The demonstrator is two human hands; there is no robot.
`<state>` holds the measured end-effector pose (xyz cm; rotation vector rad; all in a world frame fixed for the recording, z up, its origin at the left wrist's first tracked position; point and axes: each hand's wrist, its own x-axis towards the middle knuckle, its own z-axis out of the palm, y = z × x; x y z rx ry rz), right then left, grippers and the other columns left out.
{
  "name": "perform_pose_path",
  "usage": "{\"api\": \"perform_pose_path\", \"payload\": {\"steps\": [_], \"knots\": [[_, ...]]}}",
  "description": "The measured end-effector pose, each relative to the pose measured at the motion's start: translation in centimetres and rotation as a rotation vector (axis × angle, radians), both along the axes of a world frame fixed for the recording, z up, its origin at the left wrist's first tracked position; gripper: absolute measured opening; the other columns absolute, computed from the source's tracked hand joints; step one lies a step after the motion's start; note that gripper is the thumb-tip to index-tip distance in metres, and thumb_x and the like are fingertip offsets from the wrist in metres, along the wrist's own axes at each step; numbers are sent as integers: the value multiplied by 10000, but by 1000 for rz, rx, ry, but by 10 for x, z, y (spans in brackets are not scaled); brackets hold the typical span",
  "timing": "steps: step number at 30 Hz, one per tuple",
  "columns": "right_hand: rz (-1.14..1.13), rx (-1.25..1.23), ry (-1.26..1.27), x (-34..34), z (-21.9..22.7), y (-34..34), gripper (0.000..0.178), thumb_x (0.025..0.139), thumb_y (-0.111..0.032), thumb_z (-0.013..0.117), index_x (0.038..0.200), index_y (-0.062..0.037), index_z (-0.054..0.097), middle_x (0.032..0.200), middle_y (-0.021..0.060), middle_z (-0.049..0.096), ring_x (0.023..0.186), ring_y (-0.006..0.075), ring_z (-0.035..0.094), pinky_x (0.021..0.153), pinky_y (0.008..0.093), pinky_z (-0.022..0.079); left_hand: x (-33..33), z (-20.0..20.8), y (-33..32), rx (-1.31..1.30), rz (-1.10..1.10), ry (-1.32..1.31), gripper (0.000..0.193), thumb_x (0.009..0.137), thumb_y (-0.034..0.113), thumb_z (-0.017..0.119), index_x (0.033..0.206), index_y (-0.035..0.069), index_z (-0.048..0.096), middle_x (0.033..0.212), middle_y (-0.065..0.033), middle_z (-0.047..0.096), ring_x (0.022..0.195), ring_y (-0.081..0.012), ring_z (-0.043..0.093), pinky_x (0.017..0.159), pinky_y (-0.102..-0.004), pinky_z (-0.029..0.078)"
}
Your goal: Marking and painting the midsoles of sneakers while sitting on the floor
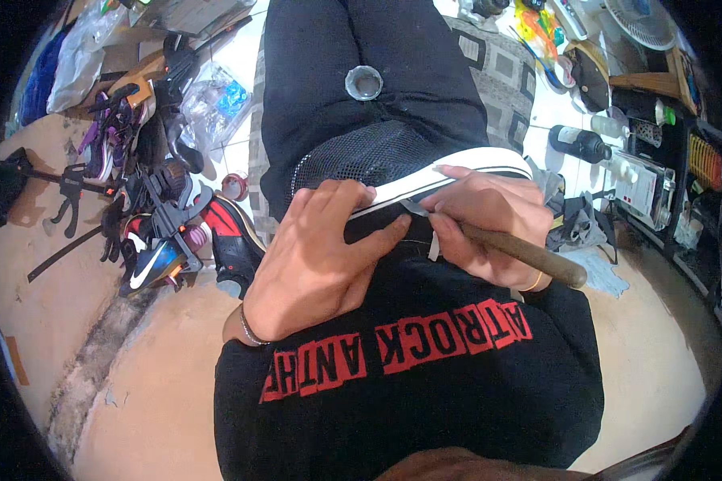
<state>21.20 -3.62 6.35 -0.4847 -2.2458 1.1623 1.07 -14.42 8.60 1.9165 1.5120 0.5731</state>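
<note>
A black shoe with a mesh upper and a white sole (457, 168) lies across my lap, sole edge toward me. My left hand (317, 252) presses down on it, thumb along the sole's edge. My right hand (489, 216) grips a tool with a brown wooden handle (529, 255); its metal tip (415, 208) touches the seam between sole and upper. A thin white strip hangs from the sole near my right fingers. A small round grey tin (364, 82) rests on my black trousers further out.
To the left lie several clamped shoes (156, 256), black clamps (72, 192) and plastic bags (217, 96). To the right stand a dark bottle (579, 143), a white fan (642, 20), shelves with containers (682, 160) and a crumpled cloth (578, 224). Bare tan floor spreads around me.
</note>
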Motion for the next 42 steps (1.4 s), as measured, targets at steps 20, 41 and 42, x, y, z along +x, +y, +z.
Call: {"api": "perform_pose_path", "payload": {"steps": [20, 41, 42], "knots": [[295, 86, -401, -58, -30, 118, 208, 955, -201, 583, 972, -1, 637, 904, 100, 637, 738, 185, 638, 683, 317, 500, -5, -13, -10, -10, -19, 25, 418, 720, 99, 686, 1131, 180, 687, 1076, -157, 538, 971, -321, 541, 769, -415, 421], [388, 596, -459, -97, -125, 123, 264, 881, -258, 633, 1057, -62, 623, 976, 58, 617, 945, 229, 602, 784, 363, 424, -10, -24, -8, 79, 23, -90, 397, 710, 96, 692, 1100, 171, 680, 1025, -150, 536, 943, -319, 556, 746, -407, 424], [391, 599, -478, -97, -126, 122, 269, 877, -258, 636, 1061, -62, 628, 978, 56, 618, 950, 226, 601, 786, 360, 426, -10, -24, -9, 80, 22, -90, 397, 710, 96, 692, 1100, 171, 680, 1025, -150, 536, 943, -319, 556, 746, -407, 424]]}}
